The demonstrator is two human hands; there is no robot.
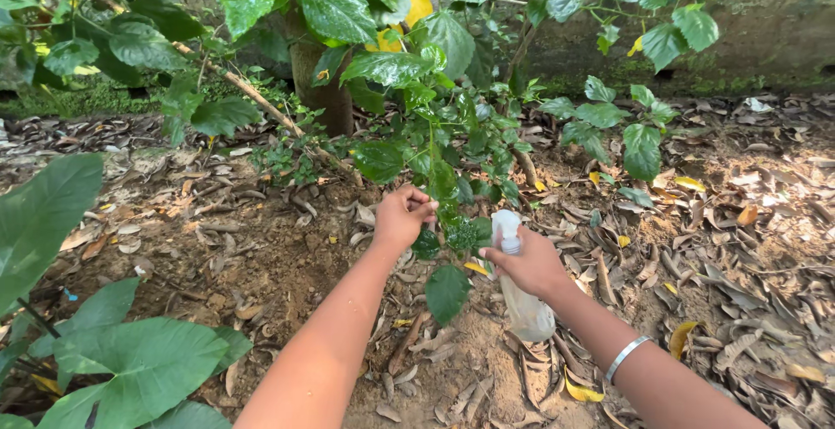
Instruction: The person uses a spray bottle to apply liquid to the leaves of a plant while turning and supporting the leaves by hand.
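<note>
The left hand [402, 216] is closed around a thin stem of the shrub [435, 124], holding the glossy green leaves steady. The right hand [532, 264] grips a small translucent spray bottle [522, 303] at its neck, with the nozzle turned toward the leaves at about nine o'clock from the bottle. The bottle is soft-looking plastic, cloudy white; how much liquid is inside I cannot tell. I judge the spraying is in progress: the lower leaves near the hands are being treated, and the higher branches at twelve o'clock remain. A metal bangle [626, 358] sits on the right wrist. The ground [261, 255] is dry brown soil with curled dead leaves [739, 246]. Broad smooth leaves [130, 359] stand at seven o'clock.
</note>
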